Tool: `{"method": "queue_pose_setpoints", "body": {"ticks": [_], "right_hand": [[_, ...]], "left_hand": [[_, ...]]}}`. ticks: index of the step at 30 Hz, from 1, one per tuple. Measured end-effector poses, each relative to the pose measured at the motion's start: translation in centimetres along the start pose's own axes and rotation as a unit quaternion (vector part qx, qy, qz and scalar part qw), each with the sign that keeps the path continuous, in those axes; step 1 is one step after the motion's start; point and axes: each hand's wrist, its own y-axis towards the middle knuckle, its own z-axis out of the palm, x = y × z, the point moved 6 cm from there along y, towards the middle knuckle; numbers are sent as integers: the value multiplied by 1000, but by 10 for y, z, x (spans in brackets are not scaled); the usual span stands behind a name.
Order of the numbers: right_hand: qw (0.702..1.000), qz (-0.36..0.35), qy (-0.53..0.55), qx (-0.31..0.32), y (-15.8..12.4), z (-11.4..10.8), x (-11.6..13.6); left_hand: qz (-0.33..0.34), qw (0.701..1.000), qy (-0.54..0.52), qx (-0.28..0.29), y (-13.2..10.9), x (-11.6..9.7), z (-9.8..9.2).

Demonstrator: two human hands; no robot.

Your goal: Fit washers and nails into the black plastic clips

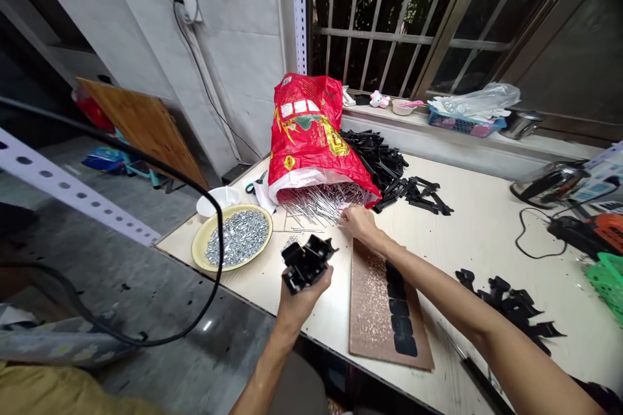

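My left hand (304,305) is closed around a small bundle of black plastic parts (309,260) with curved ends, held up over the table's front edge. My right hand (359,223) reaches forward to the mouth of a red plastic bag (309,136). Its fingers are bent together at the edge of a heap of thin metal rods (316,202) spilling from the bag. What lies between those fingertips is hidden. Below my right forearm lies a brown board (365,331) with a row of black squares (402,325) and pale worn specks.
Left of the rods stands a yellowish dish (197,251) of small metal pieces, with a white bowl (224,197) behind. More black parts are piled behind the bag (379,159) and at right (516,305). A black-handled tool (479,379) lies near right. A black cable (220,233) loops at left.
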Motion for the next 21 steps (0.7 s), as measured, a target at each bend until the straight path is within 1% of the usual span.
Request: {"method": "queue_pose_setpoints", "body": {"ticks": [2, 3, 5, 7, 10, 14, 16, 17, 18, 19, 21], "right_hand": [[1000, 16, -12, 12, 3, 12, -1], [1000, 21, -18, 16, 3, 16, -2], [999, 22, -21, 17, 2, 19, -3], [1000, 19, -16, 15, 0, 17, -6], [1000, 14, 7, 1, -4, 5, -13], [997, 5, 71, -41, -15, -22, -24], [992, -4, 113, -52, -23, -34, -25], [985, -13, 163, -53, -28, -40, -24], [970, -26, 236, -53, -34, -46, -20], [944, -43, 323, -50, -40, -52, -14], [871, -81, 482, -41, -52, -66, 1]], "left_hand": [[5, 1000, 0, -15, 3, 0, -3], [9, 1000, 5, -12, 4, -1, -2], [18, 1000, 14, 17, 4, -3, 3], [30, 998, 13, 51, 3, -5, 10], [44, 998, -7, 53, 5, -3, 13], [32, 999, -22, 32, 17, 11, 8], [32, 999, -26, 35, 22, 16, 9], [35, 998, -27, 41, 23, 16, 10], [39, 998, -27, 47, 24, 16, 13], [45, 997, -25, 51, 24, 15, 15], [59, 997, -9, 56, 22, 12, 19]]}}
